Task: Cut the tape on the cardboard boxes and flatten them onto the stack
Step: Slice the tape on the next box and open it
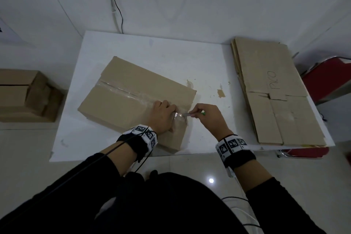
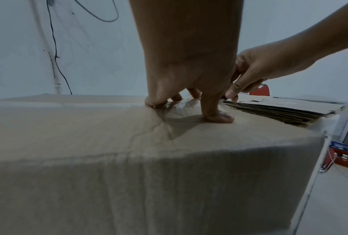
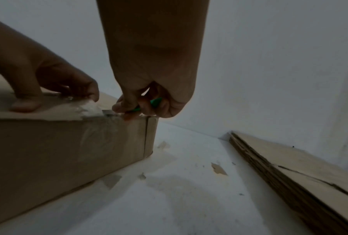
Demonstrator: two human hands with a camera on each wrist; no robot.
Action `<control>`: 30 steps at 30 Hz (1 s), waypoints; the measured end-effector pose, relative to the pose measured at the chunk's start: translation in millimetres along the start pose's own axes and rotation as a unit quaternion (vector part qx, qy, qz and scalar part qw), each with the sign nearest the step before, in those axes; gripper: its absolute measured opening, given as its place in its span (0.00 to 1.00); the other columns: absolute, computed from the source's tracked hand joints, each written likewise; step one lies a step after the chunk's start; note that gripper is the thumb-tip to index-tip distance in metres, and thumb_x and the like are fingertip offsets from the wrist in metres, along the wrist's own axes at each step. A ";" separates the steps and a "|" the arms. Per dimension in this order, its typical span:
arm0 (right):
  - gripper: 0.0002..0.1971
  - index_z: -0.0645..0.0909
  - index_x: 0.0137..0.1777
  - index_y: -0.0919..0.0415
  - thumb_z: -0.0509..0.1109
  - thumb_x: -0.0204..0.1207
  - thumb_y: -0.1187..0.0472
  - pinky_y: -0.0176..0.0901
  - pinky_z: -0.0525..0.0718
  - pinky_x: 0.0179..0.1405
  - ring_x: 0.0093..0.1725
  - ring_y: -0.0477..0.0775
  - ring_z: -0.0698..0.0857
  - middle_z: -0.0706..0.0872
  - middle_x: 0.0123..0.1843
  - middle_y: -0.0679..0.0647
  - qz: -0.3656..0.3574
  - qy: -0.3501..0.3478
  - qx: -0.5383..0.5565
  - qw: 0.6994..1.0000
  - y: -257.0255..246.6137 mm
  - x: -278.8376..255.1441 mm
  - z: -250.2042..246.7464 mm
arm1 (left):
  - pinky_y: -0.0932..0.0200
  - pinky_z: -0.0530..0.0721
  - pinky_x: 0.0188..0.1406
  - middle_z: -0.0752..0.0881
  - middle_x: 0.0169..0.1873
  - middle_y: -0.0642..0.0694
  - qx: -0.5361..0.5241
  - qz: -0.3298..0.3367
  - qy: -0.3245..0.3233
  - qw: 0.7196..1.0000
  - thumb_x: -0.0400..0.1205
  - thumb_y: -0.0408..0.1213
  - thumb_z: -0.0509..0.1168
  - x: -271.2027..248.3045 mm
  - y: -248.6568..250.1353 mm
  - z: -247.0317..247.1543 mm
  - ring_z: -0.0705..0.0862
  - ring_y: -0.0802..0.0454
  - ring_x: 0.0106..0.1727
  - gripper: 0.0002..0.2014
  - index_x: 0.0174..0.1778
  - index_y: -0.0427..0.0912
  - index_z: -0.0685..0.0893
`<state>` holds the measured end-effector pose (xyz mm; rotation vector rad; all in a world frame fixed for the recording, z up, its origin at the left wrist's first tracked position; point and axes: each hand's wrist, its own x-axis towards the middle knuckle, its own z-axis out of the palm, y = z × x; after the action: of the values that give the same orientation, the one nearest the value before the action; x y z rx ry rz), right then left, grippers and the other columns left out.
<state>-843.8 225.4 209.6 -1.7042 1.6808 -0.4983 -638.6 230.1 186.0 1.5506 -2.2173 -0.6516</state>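
A closed cardboard box point(image 1: 133, 99) is lying on the white bench point(image 1: 205, 59), turned at an angle to the bench edges. A strip of clear tape point(image 1: 121, 89) is running along the seam between the two top flaps, from the far-left end toward the near-right end of the box.

The left hand point(image 1: 163, 116) is being pressed down on the box top at the near-right end of the seam. In the left wrist view the thumb is lying flat on the cardboard and the fingers point(image 2: 176, 97) are curled down onto the tape; loosened, crumpled tape is visible beside them. Whether that tape is being pinched cannot be told.

The right hand point(image 1: 207, 114) is being held just off the right end of the box, fingers curled around a green-handled cutter point(image 3: 155, 102). The metal blade point(image 1: 187, 114) is being pointed toward the left hand and is meeting the tape at the top edge of the box — the two hands are nearly touching.

A stack of flattened boxes point(image 1: 273, 91) is lying along the right side of the bench, well apart from the box being worked on; handwriting is visible on its top sheet. Small cardboard scraps point(image 1: 221, 93) are scattered on the bench between box and stack. Another closed box point(image 1: 24, 95) is standing on the floor to the left of the bench.
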 end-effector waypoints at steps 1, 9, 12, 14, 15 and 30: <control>0.09 0.89 0.39 0.57 0.73 0.74 0.71 0.43 0.87 0.47 0.41 0.39 0.87 0.91 0.37 0.43 0.002 0.003 0.021 1.000 0.4 -1.3 3.4 | 0.53 0.64 0.51 0.83 0.42 0.36 -0.001 0.007 -0.005 1.000 0.68 0.33 0.75 0.3 -0.2 0.5 0.79 0.36 0.47 0.13 0.48 0.38 0.87; 0.06 0.90 0.40 0.59 0.74 0.73 0.70 0.24 0.76 0.38 0.36 0.38 0.85 0.90 0.35 0.48 0.008 0.019 0.056 0.998 1.4 -9.1 4.4 | 0.52 0.64 0.46 0.83 0.35 0.41 -0.017 0.044 -0.029 0.998 0.67 0.38 0.67 2.6 -1.3 2.4 0.83 0.39 0.41 0.10 0.42 0.39 0.86; 0.08 0.88 0.38 0.59 0.72 0.75 0.71 0.33 0.81 0.42 0.39 0.38 0.86 0.90 0.38 0.47 0.003 0.026 0.038 0.999 1.2 -8.4 9.9 | 0.52 0.64 0.46 0.83 0.36 0.41 -0.030 0.053 -0.007 0.998 0.70 0.39 0.62 3.7 -3.0 2.0 0.82 0.39 0.41 0.12 0.43 0.38 0.85; 0.09 0.86 0.37 0.57 0.72 0.76 0.69 0.42 0.86 0.43 0.41 0.42 0.88 0.91 0.39 0.46 -0.016 0.022 -0.002 1.000 4.5 -10.7 4.9 | 0.54 0.63 0.50 0.83 0.43 0.38 -0.033 0.020 -0.013 0.999 0.71 0.36 0.67 2.8 -2.1 -0.3 0.79 0.38 0.47 0.11 0.47 0.37 0.85; 0.09 0.86 0.37 0.56 0.71 0.76 0.68 0.47 0.87 0.44 0.42 0.45 0.88 0.91 0.39 0.46 -0.031 0.021 -0.030 0.999 6.1 -12.4 2.8 | 0.55 0.62 0.49 0.82 0.44 0.38 -0.039 0.013 -0.021 0.999 0.70 0.34 0.70 2.5 -1.2 -1.0 0.78 0.38 0.48 0.12 0.48 0.36 0.85; 0.09 0.85 0.39 0.56 0.69 0.78 0.68 0.42 0.82 0.40 0.41 0.46 0.84 0.90 0.42 0.49 -0.053 0.048 -0.061 0.996 0.3 -17.5 13.0 | 0.50 0.64 0.60 0.78 0.46 0.53 -0.028 -0.014 -0.119 0.992 0.49 0.41 0.85 13.6 -6.4 -3.8 0.73 0.47 0.50 0.34 0.48 0.47 0.77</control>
<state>-836.7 245.1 203.7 -1.8927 1.7244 -0.5450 -636.2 214.7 186.0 1.5478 -2.3274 -0.9441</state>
